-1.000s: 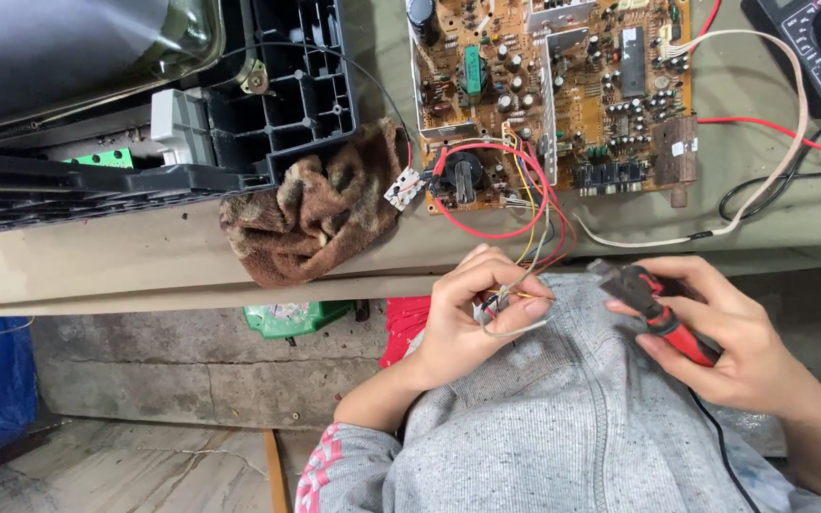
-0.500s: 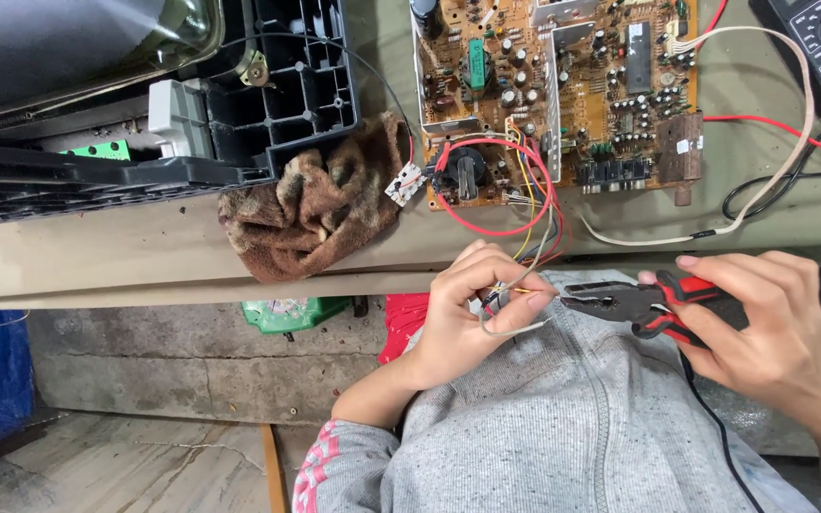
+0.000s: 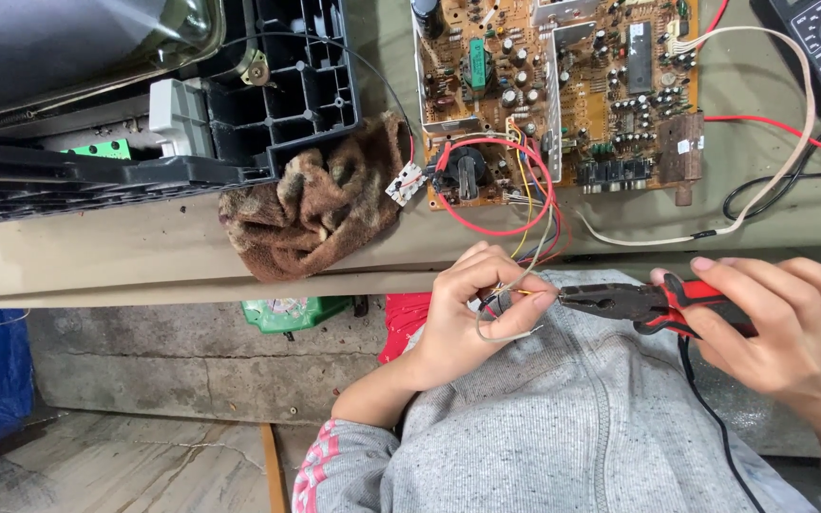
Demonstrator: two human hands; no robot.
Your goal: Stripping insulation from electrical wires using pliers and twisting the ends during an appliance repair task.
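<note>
The left hand (image 3: 472,313) pinches a bundle of thin wires (image 3: 517,285) between thumb and fingertips, low at centre, just under the table edge (image 3: 144,271). At its three o'clock, the right hand (image 3: 776,328) is wrapped around red-handled pliers (image 3: 643,306), whose nose nearly meets the wire ends; contact is hard to tell. The wires run up to twelve o'clock, to a brown circuit board (image 3: 572,95). A brown rag (image 3: 320,204) lies at ten o'clock.

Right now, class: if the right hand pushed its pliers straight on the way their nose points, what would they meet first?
The right hand aims the pliers leftward at the wire ends pinched by the left hand. They would likely meet those wires first, then the fingers; depth is unclear.
</note>
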